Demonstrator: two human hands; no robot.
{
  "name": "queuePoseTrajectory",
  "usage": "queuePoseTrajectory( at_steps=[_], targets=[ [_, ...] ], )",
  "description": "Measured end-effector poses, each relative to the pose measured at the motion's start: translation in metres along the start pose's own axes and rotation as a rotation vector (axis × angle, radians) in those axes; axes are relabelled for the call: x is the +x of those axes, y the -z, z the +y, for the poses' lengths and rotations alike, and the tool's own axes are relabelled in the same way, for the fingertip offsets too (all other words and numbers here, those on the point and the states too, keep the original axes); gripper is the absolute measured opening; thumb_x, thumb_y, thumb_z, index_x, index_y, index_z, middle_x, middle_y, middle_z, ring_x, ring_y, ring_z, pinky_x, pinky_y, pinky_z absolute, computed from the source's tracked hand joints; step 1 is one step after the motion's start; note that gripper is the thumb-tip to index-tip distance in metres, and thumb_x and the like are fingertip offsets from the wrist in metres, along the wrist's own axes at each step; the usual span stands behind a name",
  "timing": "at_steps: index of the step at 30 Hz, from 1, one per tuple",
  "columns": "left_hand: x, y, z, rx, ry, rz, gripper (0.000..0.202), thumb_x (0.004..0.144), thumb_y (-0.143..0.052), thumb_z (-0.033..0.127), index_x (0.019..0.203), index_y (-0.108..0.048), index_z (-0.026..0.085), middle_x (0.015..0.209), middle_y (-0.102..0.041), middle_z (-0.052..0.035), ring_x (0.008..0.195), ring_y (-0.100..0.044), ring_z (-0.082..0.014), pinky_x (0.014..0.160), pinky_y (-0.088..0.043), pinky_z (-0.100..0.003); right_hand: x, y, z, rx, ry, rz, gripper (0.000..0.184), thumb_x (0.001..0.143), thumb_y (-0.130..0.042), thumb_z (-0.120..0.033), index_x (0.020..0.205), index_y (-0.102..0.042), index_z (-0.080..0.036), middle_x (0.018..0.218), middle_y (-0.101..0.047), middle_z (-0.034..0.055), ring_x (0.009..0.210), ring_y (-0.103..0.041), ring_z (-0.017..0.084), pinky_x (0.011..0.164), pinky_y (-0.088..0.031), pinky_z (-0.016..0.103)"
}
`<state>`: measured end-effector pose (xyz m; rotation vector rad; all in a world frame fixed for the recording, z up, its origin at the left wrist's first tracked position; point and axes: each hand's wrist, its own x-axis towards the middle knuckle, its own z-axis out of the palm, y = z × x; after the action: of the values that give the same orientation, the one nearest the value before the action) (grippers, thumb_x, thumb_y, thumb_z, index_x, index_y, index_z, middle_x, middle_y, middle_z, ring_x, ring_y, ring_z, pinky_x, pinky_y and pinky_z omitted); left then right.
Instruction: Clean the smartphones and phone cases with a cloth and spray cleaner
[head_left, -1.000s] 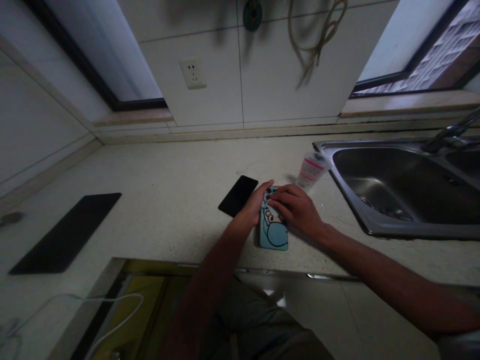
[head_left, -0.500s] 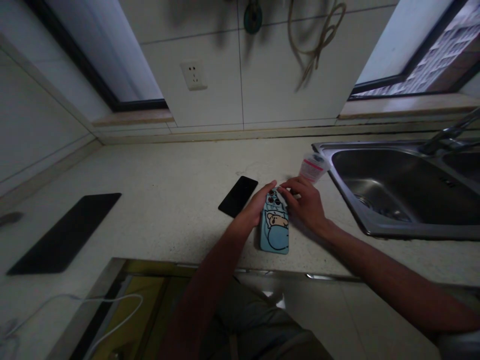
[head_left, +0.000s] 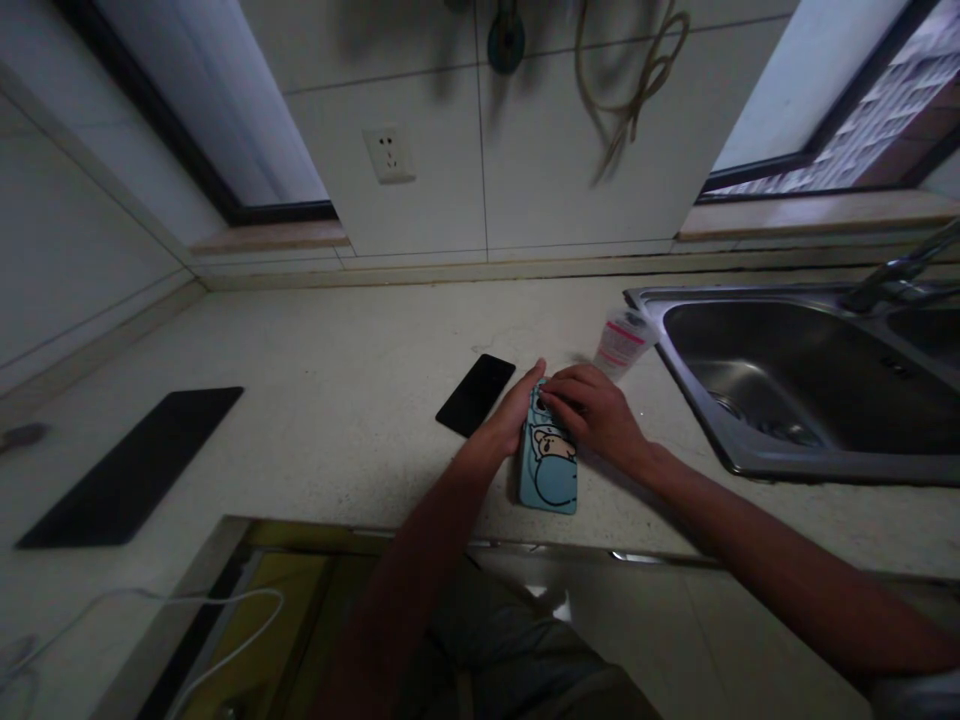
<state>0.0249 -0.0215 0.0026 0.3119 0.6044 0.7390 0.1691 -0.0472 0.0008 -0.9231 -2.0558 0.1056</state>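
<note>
A phone in a light blue cartoon case [head_left: 549, 478] lies back up near the counter's front edge. My left hand [head_left: 516, 408] grips its left side, thumb pointing up along the edge. Over the camera end, my right hand [head_left: 589, 405] has its fingers pinched together and pressed on the lenses. Whatever those fingers hold is hidden beneath them. Just left of my left hand lies a black phone-sized slab [head_left: 475, 394], flat on the counter. A clear plastic packet with pink print [head_left: 621, 345] rests beyond my right hand, beside the sink.
A steel sink [head_left: 694, 425] with a tap [head_left: 896, 275] takes up the right side of the counter [head_left: 337, 400]. At left are a large black flat panel [head_left: 131, 470] and a white cable [head_left: 225, 598]. On the tiled wall are a socket [head_left: 388, 155] and a looped cord [head_left: 645, 85].
My right hand has shifted slightly left across the camera lenses. A small white piece that showed under its fingers is now covered. My left hand keeps its grip on the phone.
</note>
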Motion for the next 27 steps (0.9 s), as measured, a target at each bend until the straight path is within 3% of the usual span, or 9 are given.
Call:
queuePoseTrajectory(
  at_steps=[11,22,27],
  targets=[
    [-0.0011,0.0027,-0.0004,0.07,-0.004,0.005,0.038,0.093,-0.063,0.048,0.078,-0.066,0.013,0.062,-0.066,-0.0041,0.055,-0.065,-0.0157,0.062,-0.053,-0.027,0.0011,0.0017,-0.0027,-0.037,-0.115,-0.085,0.02,0.097,-0.056,-0.032,0.094,-0.073,-0.02,0.08,-0.06,0.0063,0.077,-0.055,0.022,0.07,-0.044,0.036],
    [0.0017,0.0026,0.001,0.047,-0.038,0.024,0.039,0.096,-0.059,0.041,0.069,-0.062,0.013,0.064,-0.068,-0.0057,0.062,-0.069,-0.0174,0.066,-0.053,-0.027,0.0004,0.0015,-0.0099,0.088,-0.02,-0.074,0.018,0.096,-0.057,-0.031,0.087,-0.069,-0.021,0.08,-0.064,0.0056,0.078,-0.059,0.021,0.071,-0.046,0.035],
    [0.0033,0.0028,0.0009,0.037,-0.03,0.027,0.034,0.096,-0.059,0.041,0.081,-0.066,0.011,0.066,-0.069,-0.0056,0.058,-0.067,-0.017,0.063,-0.053,-0.027,-0.0014,-0.001,-0.0076,0.067,-0.025,-0.055,0.017,0.096,-0.057,-0.031,0.091,-0.071,-0.022,0.084,-0.066,0.0068,0.08,-0.06,0.022,0.073,-0.048,0.037]
  ],
)
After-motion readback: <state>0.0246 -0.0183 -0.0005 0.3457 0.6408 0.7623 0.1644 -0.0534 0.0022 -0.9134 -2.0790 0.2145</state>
